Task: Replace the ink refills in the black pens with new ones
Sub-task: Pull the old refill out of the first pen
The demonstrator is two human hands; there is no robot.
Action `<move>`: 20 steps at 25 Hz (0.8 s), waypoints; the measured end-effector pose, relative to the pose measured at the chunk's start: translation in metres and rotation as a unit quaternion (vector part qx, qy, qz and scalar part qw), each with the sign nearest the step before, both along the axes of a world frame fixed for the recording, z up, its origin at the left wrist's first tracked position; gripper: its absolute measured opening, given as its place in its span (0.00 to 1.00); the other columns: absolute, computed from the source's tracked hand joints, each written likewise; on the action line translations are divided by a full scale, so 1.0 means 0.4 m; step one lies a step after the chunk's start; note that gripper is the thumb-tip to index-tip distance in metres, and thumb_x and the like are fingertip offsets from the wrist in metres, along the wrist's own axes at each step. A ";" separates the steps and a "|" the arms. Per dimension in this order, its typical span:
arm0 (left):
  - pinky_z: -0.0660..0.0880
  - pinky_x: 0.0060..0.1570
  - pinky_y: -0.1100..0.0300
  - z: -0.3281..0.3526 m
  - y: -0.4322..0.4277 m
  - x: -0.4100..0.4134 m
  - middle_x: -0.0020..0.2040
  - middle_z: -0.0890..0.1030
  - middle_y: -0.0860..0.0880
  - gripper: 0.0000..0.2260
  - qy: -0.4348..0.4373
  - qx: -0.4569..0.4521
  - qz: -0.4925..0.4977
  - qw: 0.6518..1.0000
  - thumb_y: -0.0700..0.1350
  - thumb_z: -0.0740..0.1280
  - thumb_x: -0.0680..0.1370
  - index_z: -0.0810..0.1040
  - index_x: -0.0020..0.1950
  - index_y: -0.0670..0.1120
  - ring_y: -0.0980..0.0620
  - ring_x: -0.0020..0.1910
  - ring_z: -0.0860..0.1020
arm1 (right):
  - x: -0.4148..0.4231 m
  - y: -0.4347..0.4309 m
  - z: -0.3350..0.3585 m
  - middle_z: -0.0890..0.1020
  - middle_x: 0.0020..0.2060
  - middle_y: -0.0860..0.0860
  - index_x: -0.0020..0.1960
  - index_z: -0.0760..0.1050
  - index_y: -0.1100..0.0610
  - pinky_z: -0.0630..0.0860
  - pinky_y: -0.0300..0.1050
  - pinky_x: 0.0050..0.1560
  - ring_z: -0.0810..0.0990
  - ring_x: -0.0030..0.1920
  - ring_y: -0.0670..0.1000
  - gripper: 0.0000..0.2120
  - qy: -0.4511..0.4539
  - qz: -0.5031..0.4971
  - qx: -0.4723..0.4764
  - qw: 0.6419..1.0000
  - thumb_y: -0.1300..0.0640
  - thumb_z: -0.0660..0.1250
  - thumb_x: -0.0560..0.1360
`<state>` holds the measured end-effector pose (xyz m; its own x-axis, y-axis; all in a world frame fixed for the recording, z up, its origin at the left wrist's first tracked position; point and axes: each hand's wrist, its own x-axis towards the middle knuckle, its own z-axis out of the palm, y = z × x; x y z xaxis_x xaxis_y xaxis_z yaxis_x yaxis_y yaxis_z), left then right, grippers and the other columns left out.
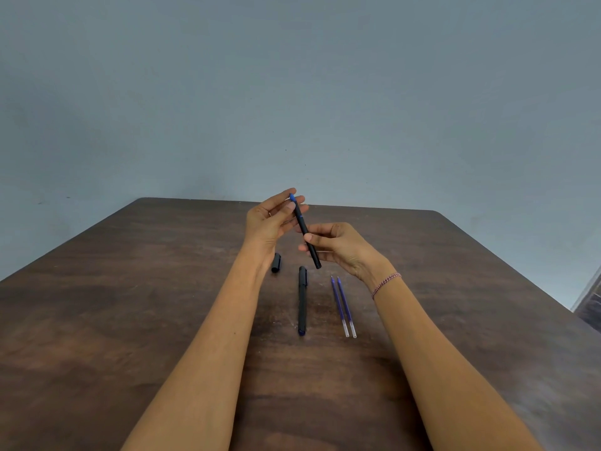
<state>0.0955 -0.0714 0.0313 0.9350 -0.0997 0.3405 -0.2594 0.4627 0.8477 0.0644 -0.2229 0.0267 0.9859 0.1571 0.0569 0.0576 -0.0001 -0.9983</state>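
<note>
I hold an uncapped black pen (303, 226) tilted in the air above the table. My left hand (271, 219) pinches its upper end, where a blue end piece shows. My right hand (338, 245) grips the lower part of the barrel, and the bottom end sticks out below my fingers. The pen's black cap (276, 263) lies on the table just under my left wrist. A second black pen (302, 301), capped, lies lengthwise in the middle. Two blue ink refills (343, 305) lie side by side to its right.
The brown wooden table (130, 320) runs back to a rounded far edge against a plain grey-blue wall. My right wrist wears a thin bracelet (385, 284). A dark object (590, 307) shows past the table's right edge.
</note>
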 end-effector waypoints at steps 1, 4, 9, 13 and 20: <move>0.80 0.45 0.60 0.001 0.001 -0.001 0.48 0.83 0.46 0.11 0.005 -0.012 0.013 1.000 0.33 0.66 0.75 0.79 0.56 0.42 0.51 0.46 0.83 | -0.001 0.002 0.002 0.83 0.47 0.56 0.63 0.74 0.65 0.80 0.37 0.45 0.84 0.43 0.47 0.17 0.000 0.001 0.001 1.000 0.65 0.68 0.74; 0.80 0.43 0.61 0.004 0.002 0.001 0.42 0.81 0.48 0.10 0.013 -0.006 0.053 0.998 0.35 0.70 0.73 0.80 0.52 0.45 0.53 0.43 0.82 | -0.004 0.006 0.005 0.83 0.45 0.55 0.62 0.75 0.66 0.80 0.36 0.44 0.84 0.41 0.45 0.17 -0.005 0.001 -0.003 1.000 0.66 0.68 0.74; 0.79 0.43 0.61 0.001 0.002 0.005 0.44 0.84 0.49 0.08 0.032 -0.029 0.001 0.999 0.43 0.63 0.78 0.80 0.52 0.44 0.53 0.46 0.82 | -0.013 0.005 0.011 0.83 0.43 0.53 0.57 0.77 0.63 0.81 0.37 0.45 0.84 0.41 0.46 0.12 -0.009 0.002 -0.004 1.000 0.66 0.69 0.73; 0.79 0.43 0.61 -0.002 0.009 0.006 0.43 0.85 0.49 0.06 0.024 -0.019 -0.004 1.000 0.39 0.64 0.78 0.80 0.51 0.44 0.52 0.47 0.83 | -0.019 0.003 0.012 0.86 0.39 0.53 0.54 0.77 0.61 0.81 0.38 0.44 0.85 0.40 0.47 0.10 -0.006 0.016 -0.001 1.000 0.66 0.69 0.73; 0.79 0.40 0.60 0.005 0.002 -0.003 0.42 0.81 0.48 0.04 0.052 -0.008 0.022 0.998 0.40 0.69 0.74 0.79 0.48 0.45 0.53 0.40 0.81 | -0.016 0.003 0.007 0.86 0.40 0.54 0.52 0.77 0.58 0.81 0.43 0.51 0.85 0.42 0.50 0.10 0.001 0.015 -0.024 1.000 0.64 0.71 0.71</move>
<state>0.0941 -0.0706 0.0334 0.9687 -0.0533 0.2423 -0.1902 0.4674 0.8633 0.0580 -0.2217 0.0294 0.9809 0.1891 0.0457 0.0555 -0.0465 -0.9974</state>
